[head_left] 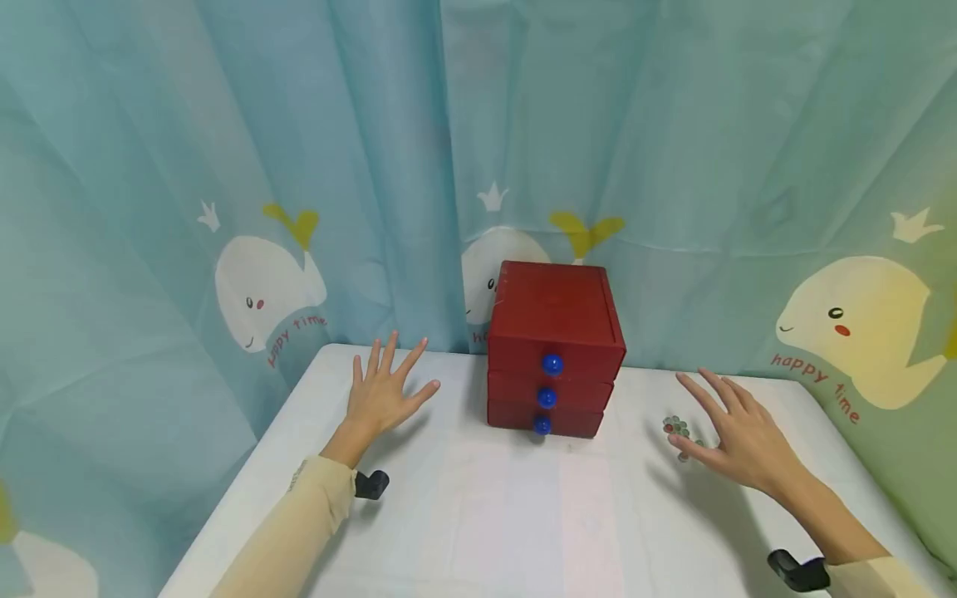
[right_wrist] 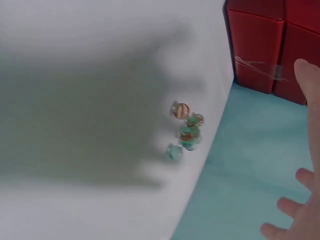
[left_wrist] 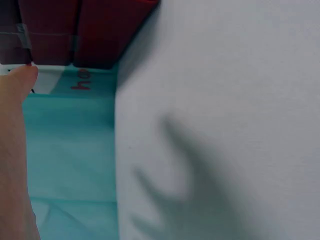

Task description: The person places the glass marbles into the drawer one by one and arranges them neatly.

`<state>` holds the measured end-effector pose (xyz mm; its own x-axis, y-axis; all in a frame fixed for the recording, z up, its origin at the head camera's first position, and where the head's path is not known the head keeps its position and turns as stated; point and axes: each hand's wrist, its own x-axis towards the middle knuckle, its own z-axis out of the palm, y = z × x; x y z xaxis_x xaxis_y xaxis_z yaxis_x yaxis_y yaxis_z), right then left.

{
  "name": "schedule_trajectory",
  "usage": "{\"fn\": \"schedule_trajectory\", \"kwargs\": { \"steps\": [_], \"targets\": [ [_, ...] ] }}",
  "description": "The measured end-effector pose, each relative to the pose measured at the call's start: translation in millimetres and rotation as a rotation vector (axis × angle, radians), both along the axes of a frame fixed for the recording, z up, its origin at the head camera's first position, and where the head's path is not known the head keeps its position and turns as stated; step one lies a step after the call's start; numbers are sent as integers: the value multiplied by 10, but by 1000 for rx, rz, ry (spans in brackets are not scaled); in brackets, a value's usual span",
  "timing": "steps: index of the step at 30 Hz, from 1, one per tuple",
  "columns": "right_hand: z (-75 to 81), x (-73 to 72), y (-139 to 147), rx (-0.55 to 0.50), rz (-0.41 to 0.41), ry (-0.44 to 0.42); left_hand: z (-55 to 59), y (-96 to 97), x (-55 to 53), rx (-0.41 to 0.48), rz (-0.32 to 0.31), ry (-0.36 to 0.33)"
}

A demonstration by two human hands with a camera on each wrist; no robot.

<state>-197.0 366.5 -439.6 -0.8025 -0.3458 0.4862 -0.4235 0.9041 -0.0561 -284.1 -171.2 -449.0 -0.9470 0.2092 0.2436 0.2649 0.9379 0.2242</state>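
A red box with three stacked drawers (head_left: 557,307) stands toward the back of the white table, each drawer front bearing a round blue knob (head_left: 552,365). To its left my left hand (head_left: 380,397) hovers over the table with fingers spread, holding nothing. On the other side my right hand (head_left: 748,440) is held above the tabletop, fingers extended and thumb apart, also holding nothing. Just beyond its thumb lies a cluster of several glass marbles (head_left: 676,427), partly hidden by the hand. In the right wrist view the marbles (right_wrist: 190,134) look greenish, one with orange stripes (right_wrist: 181,111).
A blue-green curtain (head_left: 389,166) printed with whales hangs behind and around the white table (head_left: 463,515). The drawer box stands close to the curtain at the table's back edge. Black wrist straps (head_left: 371,485) sit by both sleeves.
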Motion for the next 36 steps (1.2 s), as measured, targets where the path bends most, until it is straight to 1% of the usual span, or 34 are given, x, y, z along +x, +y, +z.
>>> {"fn": "schedule_trajectory", "kwargs": {
  "steps": [3,7,11,16,19,21,24,28,30,31,33,36],
  "targets": [
    [84,16,-20,-12,39,-3,60,31,-29,20,-15,11],
    [186,47,-89,-31,73,-32,113,78,-68,68,-53,30],
    [265,81,-188,-55,89,-35,177,146,-103,135,-116,41],
    [401,116,-297,-89,94,-59,332,269,-133,205,-187,26],
    [508,130,-370,-126,126,-84,448,332,-143,272,-230,-12],
    [577,138,-427,-151,160,-98,523,369,-161,332,-272,-42],
    [652,160,-530,-216,221,-163,627,417,-181,409,-343,-79],
    [716,149,-684,-299,292,-237,728,482,-230,492,-449,-99],
    [729,121,-761,-323,325,-249,756,512,-258,535,-490,-125],
    [731,103,-798,-329,340,-247,770,527,-267,559,-505,-146],
    [724,64,-871,-359,379,-261,790,557,-279,612,-519,-210],
    [700,6,-983,-416,433,-293,811,601,-292,693,-517,-318]
  ]
}}
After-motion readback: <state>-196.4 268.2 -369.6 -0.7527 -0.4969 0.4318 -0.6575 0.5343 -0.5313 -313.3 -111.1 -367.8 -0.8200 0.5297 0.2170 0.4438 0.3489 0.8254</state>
